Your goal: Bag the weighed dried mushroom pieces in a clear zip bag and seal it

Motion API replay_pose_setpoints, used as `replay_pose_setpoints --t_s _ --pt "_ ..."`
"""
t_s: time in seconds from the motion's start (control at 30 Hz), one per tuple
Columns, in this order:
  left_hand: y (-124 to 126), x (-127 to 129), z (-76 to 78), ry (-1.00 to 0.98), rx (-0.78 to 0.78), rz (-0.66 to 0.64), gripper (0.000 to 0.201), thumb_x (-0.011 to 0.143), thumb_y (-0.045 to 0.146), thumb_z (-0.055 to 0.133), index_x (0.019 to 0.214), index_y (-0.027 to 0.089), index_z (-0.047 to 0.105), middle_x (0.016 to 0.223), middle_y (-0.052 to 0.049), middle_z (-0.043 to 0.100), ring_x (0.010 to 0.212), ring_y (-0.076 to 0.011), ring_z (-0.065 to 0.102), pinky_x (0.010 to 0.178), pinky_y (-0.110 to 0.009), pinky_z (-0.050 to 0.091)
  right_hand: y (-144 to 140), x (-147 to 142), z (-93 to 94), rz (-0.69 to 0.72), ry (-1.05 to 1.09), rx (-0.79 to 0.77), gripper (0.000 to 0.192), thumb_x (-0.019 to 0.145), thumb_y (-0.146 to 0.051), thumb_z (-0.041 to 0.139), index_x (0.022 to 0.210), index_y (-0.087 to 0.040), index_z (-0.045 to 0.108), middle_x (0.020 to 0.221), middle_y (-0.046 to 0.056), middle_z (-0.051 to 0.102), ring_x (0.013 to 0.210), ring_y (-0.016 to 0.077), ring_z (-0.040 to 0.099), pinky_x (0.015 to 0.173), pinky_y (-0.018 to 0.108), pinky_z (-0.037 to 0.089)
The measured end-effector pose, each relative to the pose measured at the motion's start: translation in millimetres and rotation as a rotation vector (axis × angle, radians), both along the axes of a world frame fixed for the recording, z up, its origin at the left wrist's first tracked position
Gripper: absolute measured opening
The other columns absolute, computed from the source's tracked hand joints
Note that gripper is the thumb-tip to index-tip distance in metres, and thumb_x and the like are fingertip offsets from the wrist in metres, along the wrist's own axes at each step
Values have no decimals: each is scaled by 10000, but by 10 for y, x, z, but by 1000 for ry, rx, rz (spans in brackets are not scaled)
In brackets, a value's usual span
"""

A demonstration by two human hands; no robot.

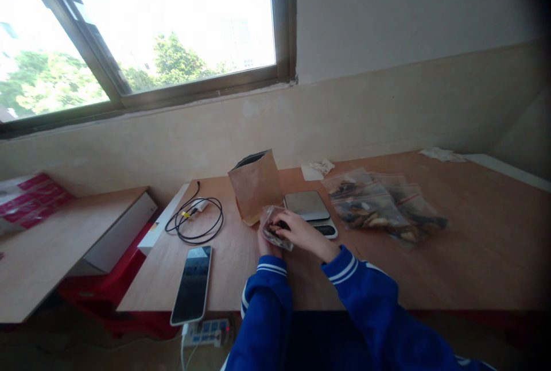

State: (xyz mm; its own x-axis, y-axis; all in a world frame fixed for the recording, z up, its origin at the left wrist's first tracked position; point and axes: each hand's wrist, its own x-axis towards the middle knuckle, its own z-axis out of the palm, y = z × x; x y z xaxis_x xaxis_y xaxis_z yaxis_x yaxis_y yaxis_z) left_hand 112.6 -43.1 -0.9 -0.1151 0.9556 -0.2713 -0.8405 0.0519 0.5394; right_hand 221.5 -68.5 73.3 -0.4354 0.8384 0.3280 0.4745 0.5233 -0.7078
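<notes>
In front of the kitchen scale point(306, 205), on the wooden table point(473, 256), I hold a small clear plastic bag point(275, 228) in both hands. My right hand point(301, 233) lies over the top of the bag with its fingers curled onto the plastic, and my left hand point(263, 242) grips it from below and from the side away from the scale, mostly hidden behind the bag. The bag is crumpled and see-through, with a few dark and brownish pieces inside; it is too small to tell what they are. It touches, or nearly touches, the scale's front corner. Both of my sleeves are blue with white stripes at the cuffs.

Just beside the scale, on the window side, a brown paper bag point(256, 187) stands upright with its mouth open, right behind the bag I hold. On the scale's other side, near it, several filled clear bags point(383, 207) lie in an overlapping pile, holding dark and pale dried pieces. Behind the scale lies a crumpled bit of white paper point(317, 168). Beyond the paper bag, away from the scale, a black cable point(198, 219) lies coiled, and a phone point(193, 285) lies face up at the table's near edge. A power strip point(206, 333) sits below that edge. Nothing lies between my hands and the scale.
</notes>
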Motion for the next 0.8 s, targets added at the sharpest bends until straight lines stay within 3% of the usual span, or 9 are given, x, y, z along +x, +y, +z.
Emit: replay_pose_setpoints --t_s 0.27,0.8 --pt "-29 5 13 -56 7 -59 236 802 307 520 854 144 683 902 -100 697 1041 -260 626 933 -408 477 4 -4 109 -72 85 14 114 730 -121 601 835 -162 622 855 28 637 778 160 577 712 260 427" --pt "34 -45 -172 -28 -45 -52 225 803 287 503 935 183 653 958 -82 693 910 -209 656 881 -369 501 68 127 4 -162 378 -35 187 742 -274 615 894 -167 591 834 27 647 759 163 613 693 277 481"
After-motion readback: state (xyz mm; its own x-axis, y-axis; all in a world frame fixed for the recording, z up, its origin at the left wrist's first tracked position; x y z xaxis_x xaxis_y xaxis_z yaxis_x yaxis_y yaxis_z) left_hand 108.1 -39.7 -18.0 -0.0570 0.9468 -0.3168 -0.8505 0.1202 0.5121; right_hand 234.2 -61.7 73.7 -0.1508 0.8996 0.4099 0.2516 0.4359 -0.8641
